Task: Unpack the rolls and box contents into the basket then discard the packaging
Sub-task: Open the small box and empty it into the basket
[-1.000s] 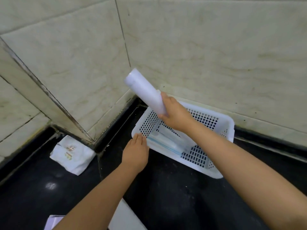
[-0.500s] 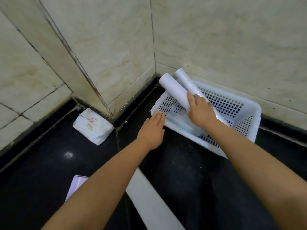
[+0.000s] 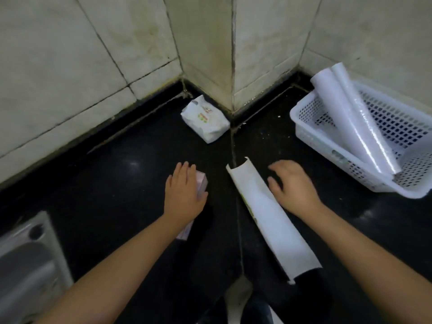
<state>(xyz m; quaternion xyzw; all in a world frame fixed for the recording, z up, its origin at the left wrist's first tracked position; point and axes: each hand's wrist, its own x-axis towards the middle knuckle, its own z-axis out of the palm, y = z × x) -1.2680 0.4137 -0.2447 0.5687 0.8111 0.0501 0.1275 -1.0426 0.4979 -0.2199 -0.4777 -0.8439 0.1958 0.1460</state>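
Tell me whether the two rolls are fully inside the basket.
Not fully. Both rolls lie slanted in the basket, upper ends sticking out over its rim.

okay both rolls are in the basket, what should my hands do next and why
Probably close your left hand on the small pinkish box it lies flat upon and lift it for unpacking. Two rolls already lean in the white basket, the box looks unopened, and your right hand hovers open beside the empty curled wrapper.
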